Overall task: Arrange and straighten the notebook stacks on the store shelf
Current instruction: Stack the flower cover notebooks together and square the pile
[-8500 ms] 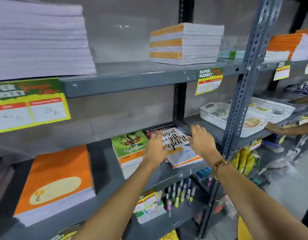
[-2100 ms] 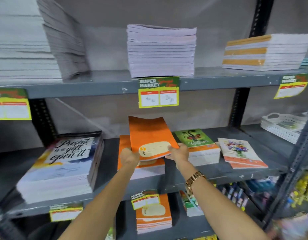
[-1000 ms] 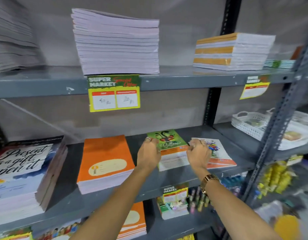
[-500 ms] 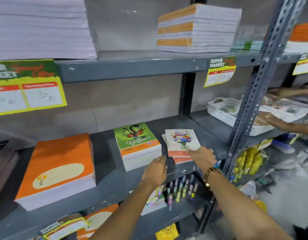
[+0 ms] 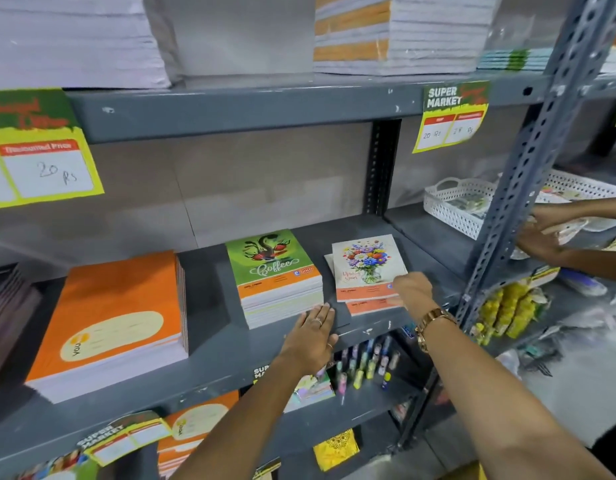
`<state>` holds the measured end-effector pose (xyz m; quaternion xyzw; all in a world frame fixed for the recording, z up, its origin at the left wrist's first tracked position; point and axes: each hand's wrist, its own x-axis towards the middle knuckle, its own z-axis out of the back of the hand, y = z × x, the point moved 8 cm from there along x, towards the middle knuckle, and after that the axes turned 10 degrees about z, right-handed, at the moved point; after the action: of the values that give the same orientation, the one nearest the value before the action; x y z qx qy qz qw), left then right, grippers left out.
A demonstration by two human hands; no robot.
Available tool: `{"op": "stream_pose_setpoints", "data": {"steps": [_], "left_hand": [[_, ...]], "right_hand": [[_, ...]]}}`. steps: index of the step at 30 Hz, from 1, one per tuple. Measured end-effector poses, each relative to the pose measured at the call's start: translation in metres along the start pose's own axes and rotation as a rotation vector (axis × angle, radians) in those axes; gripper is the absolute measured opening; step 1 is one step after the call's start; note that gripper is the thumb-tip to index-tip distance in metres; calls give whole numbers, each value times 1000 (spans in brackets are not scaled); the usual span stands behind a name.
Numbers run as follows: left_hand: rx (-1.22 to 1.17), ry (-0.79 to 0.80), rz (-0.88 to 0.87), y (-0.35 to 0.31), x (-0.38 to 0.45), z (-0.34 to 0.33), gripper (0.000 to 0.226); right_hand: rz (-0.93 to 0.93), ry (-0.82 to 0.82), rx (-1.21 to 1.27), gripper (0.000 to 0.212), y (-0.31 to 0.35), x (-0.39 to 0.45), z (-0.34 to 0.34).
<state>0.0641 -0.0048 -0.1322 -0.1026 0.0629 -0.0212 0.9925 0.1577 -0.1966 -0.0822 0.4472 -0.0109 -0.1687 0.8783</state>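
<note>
Three notebook stacks lie on the grey middle shelf (image 5: 216,344): a tall orange stack (image 5: 116,317) at the left, a green "Coffee" stack (image 5: 272,268) in the middle, and a thin flower-cover stack (image 5: 367,263) at the right, whose lower books stick out askew. My left hand (image 5: 311,336) rests flat on the shelf, fingertips against the front of the green stack. My right hand (image 5: 412,289), with a gold watch on the wrist, grips the front right corner of the flower-cover stack.
A perforated grey upright (image 5: 528,161) stands just right of the flower stack. Another person's hands (image 5: 541,230) work at white baskets (image 5: 455,202) beyond it. Tall paper stacks (image 5: 396,32) fill the upper shelf. Pens (image 5: 365,365) and more notebooks sit on the lower shelf.
The view has come closer to the shelf. My left hand has slid up against the green stack's front, and my right hand has taken the flower stack's front right corner.
</note>
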Motion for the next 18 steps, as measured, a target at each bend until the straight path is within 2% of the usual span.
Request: {"op": "stream_pose_setpoints", "data": {"steps": [3, 8, 15, 18], "left_hand": [[-4, 16, 4, 0, -3, 1, 53], [3, 57, 7, 7, -12, 3, 52], [-3, 61, 34, 43, -39, 11, 51], [-16, 51, 59, 61, -51, 13, 50]], "right_hand": [[-57, -55, 233, 35, 5, 1, 2], [40, -230, 256, 28, 32, -15, 21], [142, -258, 445, 26, 70, -46, 6], [128, -164, 606, 17, 84, -59, -20]]}}
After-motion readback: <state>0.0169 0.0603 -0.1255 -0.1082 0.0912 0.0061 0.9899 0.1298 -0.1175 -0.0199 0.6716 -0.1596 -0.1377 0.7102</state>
